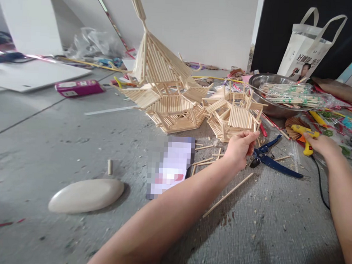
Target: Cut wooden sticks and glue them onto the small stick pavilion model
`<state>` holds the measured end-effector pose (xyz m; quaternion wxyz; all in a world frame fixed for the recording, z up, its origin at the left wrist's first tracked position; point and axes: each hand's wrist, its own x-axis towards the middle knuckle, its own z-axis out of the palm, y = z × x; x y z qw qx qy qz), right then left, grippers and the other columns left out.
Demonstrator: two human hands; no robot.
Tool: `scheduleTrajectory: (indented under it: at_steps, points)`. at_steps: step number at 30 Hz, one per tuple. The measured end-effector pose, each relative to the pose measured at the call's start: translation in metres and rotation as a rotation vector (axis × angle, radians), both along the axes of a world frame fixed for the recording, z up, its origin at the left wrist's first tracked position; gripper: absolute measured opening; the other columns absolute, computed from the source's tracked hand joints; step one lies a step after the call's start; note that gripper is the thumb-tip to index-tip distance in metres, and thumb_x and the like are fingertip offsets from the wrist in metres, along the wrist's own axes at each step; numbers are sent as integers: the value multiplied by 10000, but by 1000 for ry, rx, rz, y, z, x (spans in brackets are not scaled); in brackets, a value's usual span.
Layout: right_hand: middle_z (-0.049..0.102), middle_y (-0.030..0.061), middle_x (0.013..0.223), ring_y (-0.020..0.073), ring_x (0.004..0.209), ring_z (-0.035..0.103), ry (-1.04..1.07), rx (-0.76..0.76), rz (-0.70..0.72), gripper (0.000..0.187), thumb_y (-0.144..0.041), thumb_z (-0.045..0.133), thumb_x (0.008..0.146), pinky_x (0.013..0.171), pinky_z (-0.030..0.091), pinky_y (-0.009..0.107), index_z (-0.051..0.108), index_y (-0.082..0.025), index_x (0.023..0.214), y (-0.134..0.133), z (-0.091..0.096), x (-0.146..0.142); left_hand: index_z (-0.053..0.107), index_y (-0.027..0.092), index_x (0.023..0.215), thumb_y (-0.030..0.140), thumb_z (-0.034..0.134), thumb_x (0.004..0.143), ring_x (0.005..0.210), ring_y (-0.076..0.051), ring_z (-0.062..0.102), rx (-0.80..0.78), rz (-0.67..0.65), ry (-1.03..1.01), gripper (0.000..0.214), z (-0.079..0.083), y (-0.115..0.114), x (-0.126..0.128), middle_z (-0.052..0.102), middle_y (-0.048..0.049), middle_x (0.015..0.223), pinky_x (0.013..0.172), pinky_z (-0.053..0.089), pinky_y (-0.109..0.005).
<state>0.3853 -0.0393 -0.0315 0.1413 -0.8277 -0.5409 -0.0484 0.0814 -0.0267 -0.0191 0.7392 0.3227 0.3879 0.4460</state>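
Note:
On a grey floor stands a chopstick-built pagoda model [163, 84] with a pointed roof, tipped to the left. Beside it on the right lies a smaller stick structure [233, 115]. My left hand [240, 147] reaches across and pinches a stick at the front edge of that smaller structure, fingers closed. My right hand [323, 144] rests on the yellow glue gun [305, 134] at the far right, fingers curled over its handle. Blue-handled cutters [272, 159] lie between the two hands.
A steel bowl [270, 107] holds packs of chopsticks [294, 94]. Loose sticks [228, 194] lie scattered by a blurred card [170, 166]. A smooth beige stone [86, 195] lies front left, a pink box [78, 87] back left, a white tote bag [309, 48] back right.

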Motion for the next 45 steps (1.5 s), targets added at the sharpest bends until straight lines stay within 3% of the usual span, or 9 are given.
scheduleTrajectory:
  at_steps: [2,4,10,13,16,22,33,45]
  points:
    - [488,133,524,245,509,493,-91,-139,-203,633,-747,405,629,456,299,386,619,-153,573,-7,14,-10,430,163,531,239,639,693,322,-23,313,-9,-2,-10,275,-1,1,1,427,67,426,370,181,-207]
    - [543,132,612,235,530,507,-144,-115,-140,578,-696,387,691,472,306,374,662,-187,700,-13,28,-26,428,164,533,244,644,687,320,-24,311,-15,4,-17,277,-1,1,2,427,67,427,369,174,-208]
    - [643,48,764,163,685,585,-238,460,431,196,-334,505,791,577,413,273,642,-204,844,-13,42,-98,432,163,525,225,635,691,326,-26,310,-26,10,-39,269,2,2,2,423,63,431,370,173,-212]
    - [655,21,782,138,700,600,-326,529,666,139,-255,507,801,592,424,247,643,-227,807,-6,42,-129,439,161,528,232,649,681,319,-25,309,-25,8,-47,270,2,4,1,425,65,430,371,167,-215]
    - [651,14,766,136,709,606,-345,563,769,130,-230,507,800,585,433,242,637,-228,804,1,43,-148,441,160,522,246,660,675,308,-25,318,-7,-15,-55,281,1,4,1,431,63,426,367,156,-215]
    - [638,27,795,145,731,604,-184,564,805,129,-219,493,803,634,468,272,622,-223,815,8,41,-156,491,147,556,240,625,716,316,-26,331,-18,-55,-113,228,2,4,-2,442,60,430,366,174,-202]
    - [641,32,810,142,760,615,-173,589,883,130,-201,499,802,639,483,256,617,-212,855,16,31,-162,546,126,611,227,584,761,320,-18,332,-5,-78,-129,185,0,8,-4,439,55,445,360,176,-188]
    - [631,22,824,135,738,604,-259,577,862,161,-186,483,804,616,474,246,629,-227,856,18,24,-163,506,136,579,191,585,761,303,-13,318,-64,-62,-148,207,1,11,-3,425,65,414,337,176,-168]
